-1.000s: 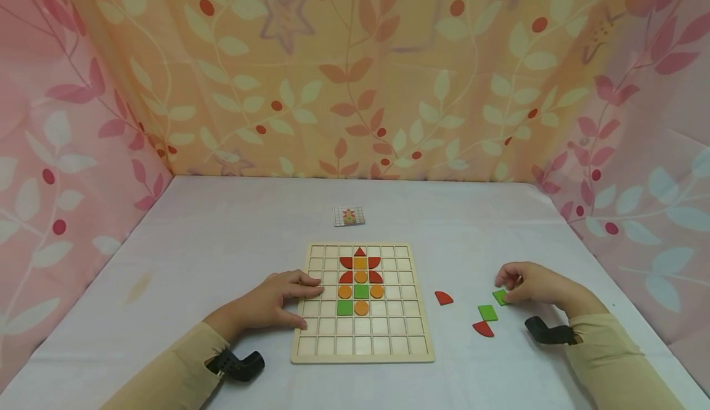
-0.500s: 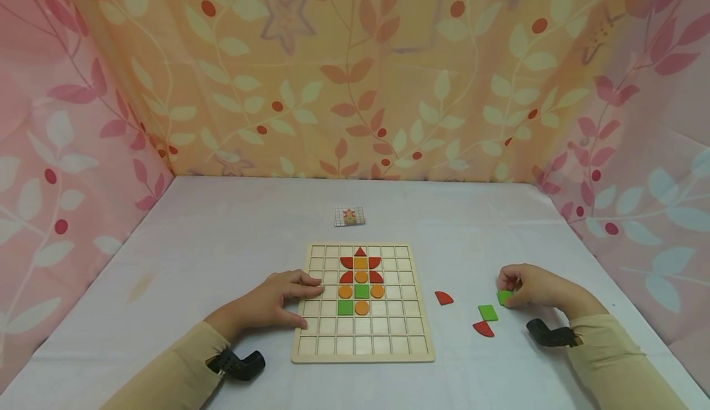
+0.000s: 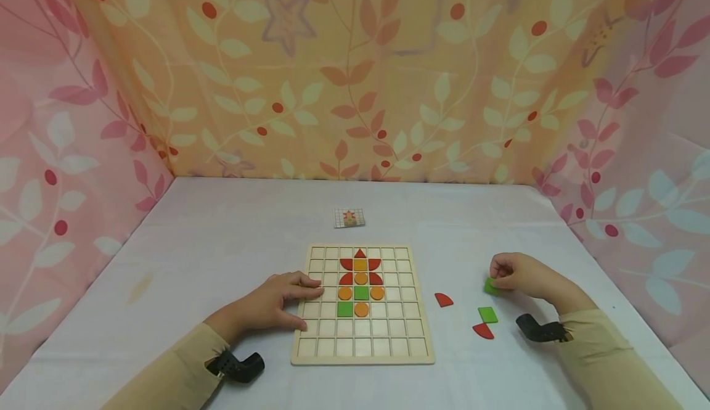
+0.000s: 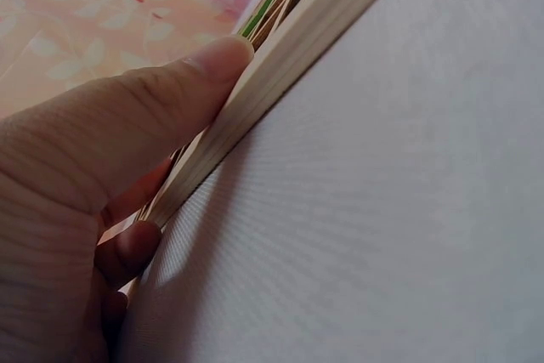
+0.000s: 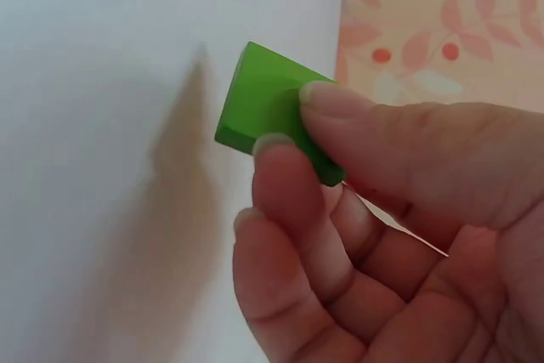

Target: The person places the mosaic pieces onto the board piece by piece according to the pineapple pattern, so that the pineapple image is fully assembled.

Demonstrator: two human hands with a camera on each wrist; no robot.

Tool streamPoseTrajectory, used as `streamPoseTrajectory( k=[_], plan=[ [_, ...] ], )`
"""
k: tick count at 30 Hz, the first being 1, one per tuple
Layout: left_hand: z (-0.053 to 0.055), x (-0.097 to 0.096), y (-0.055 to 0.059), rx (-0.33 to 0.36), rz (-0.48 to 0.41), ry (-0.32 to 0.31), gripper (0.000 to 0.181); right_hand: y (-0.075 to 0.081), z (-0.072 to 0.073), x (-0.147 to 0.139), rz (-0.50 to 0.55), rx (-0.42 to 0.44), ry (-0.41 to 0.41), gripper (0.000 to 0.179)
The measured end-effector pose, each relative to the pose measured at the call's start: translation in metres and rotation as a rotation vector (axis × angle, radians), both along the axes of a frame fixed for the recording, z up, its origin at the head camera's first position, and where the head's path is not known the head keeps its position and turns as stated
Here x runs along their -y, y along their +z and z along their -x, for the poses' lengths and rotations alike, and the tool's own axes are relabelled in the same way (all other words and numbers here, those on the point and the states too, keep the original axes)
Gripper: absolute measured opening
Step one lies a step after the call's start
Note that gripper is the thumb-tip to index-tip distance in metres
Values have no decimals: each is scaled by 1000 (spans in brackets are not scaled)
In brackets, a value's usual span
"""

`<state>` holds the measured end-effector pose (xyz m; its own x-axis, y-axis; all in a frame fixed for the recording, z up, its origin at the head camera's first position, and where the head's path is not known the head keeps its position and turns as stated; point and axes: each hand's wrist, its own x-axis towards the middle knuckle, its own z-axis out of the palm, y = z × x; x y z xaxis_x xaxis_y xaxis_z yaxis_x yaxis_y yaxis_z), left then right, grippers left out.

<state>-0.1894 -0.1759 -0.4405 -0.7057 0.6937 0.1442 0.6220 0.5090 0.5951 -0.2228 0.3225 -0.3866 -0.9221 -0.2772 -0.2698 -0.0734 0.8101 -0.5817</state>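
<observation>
My right hand (image 3: 516, 277) pinches a green square tile (image 5: 272, 99) between thumb and fingertips, lifted over the table in the right wrist view. Below it in the head view lie another green square tile (image 3: 488, 315) and a red quarter-circle tile (image 3: 483, 331). A second red quarter-circle (image 3: 443, 299) lies closer to the wooden grid board (image 3: 388, 346). My left hand (image 3: 274, 299) rests on the board's left edge, fingers stretched over the border cells, thumb (image 4: 212, 61) on the rim. Red, orange and green tiles form a figure down the board's middle columns.
A small picture card (image 3: 349, 217) with a gridded figure lies behind the board. White cloth covers the table (image 3: 222, 225). Patterned curtains (image 3: 355, 89) stand at the back and both sides. A black device (image 3: 539, 328) sits at the right wrist, another (image 3: 238, 367) at the left.
My right hand has picked the farther green tile up off the table and moved slightly left and away with it. The left hand stays at the board's edge.
</observation>
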Motion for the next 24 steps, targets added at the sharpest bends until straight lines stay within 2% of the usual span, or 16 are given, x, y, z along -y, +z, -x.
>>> streamPoseTrajectory(
  k=[6, 12, 19, 24],
  plan=[
    [0, 0, -2, -29, -9, -11, 64, 8, 8, 26, 51, -8, 28, 15],
    [0, 0, -1, -15, -10, -12, 64, 10, 15, 56, 83, -88, 79, 13],
    [1, -1, -1, -16, -5, -12, 65, 9, 12, 94, 110, -121, 145, 13],
    [2, 0, -2, -5, 2, -6, 65, 5, 9, 121, 126, -125, 221, 13]
  ],
)
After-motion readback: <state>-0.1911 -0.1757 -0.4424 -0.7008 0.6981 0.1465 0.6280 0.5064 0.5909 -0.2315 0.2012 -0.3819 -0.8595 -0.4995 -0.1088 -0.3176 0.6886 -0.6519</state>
